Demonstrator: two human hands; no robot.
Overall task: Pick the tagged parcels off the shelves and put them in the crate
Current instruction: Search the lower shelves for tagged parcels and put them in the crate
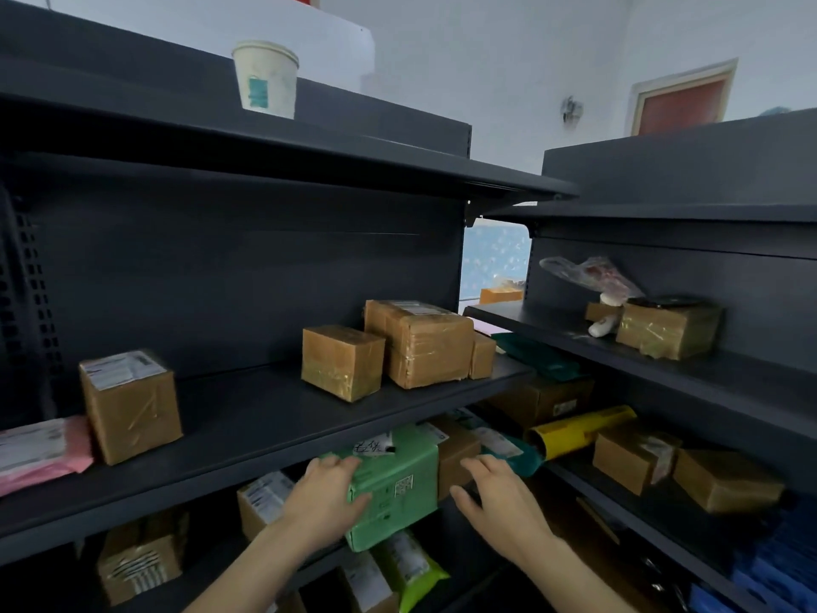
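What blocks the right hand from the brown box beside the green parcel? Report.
Probably yes: the right hand is open close to the brown box, nothing visible between them; the left hand grips the green parcel beside it.

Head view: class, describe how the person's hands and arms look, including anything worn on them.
The left hand and right hand are bare: no gloves, rings or watch show. The left forearm and right forearm are uncovered too, with no sleeve before the picture's lower edge.

Low in the middle, the left hand grips the green parcel; the right hand is beside it, fingers loose.
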